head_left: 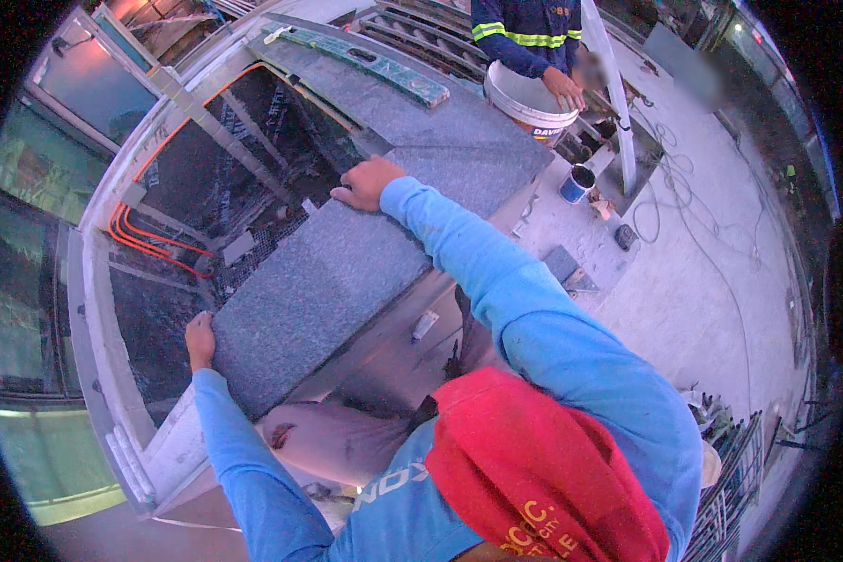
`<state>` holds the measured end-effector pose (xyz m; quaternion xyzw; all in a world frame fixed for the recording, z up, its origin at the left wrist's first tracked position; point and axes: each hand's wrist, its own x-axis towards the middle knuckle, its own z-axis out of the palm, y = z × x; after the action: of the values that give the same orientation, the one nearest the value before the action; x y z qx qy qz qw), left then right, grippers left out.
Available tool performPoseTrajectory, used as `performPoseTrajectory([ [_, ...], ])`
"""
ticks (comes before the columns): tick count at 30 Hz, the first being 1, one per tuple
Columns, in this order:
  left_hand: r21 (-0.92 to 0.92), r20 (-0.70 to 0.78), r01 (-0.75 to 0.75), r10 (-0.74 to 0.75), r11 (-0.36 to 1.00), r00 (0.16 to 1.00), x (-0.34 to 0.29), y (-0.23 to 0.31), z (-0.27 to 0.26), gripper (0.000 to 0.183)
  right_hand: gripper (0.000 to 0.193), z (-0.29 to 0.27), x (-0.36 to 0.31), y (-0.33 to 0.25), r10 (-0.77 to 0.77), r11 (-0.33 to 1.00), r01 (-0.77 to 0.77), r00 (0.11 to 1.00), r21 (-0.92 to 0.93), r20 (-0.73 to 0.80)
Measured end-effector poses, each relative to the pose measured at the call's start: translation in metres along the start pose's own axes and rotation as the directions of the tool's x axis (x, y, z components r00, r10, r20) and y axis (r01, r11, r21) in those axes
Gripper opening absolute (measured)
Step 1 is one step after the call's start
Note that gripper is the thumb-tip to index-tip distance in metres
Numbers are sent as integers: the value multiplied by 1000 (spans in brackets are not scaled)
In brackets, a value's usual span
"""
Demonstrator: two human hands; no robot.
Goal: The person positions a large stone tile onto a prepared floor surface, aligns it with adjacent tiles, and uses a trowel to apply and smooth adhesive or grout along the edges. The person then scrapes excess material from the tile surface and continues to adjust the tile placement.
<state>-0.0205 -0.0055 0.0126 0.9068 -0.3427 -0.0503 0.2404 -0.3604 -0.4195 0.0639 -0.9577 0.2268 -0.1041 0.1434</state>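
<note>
Looks maybe half covered to me, going by what shows. The near grey slab (300,300) lies along the side closest to the person, and more grey stone (478,136) runs across the far right, with a long green bar (365,66) resting on it. The big opening (183,178) on the left is bare, orange tubes (164,243) in view, so I'd call that part not done. Can't tell if the near slab is fixed or just sitting there.

Left hand (199,341) is at the slab's left end, right hand (370,184) has fingers bent at its inner edge. So 2 hands on 1 slab, well apart, but the undersides are hidden, so no idea if either is actually pinching it.
</note>
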Motion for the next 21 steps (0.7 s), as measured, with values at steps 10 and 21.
performPoseTrajectory([
  [10,141,94,-7,-7,990,996,-1,9,-5,39,55,-5,1,0,22,1000,-22,996,-1,82],
  [21,41,54,-21,19,999,998,-3,11,-6,37,53,-2,-2,0,-35,999,35,999,11,-14],
])
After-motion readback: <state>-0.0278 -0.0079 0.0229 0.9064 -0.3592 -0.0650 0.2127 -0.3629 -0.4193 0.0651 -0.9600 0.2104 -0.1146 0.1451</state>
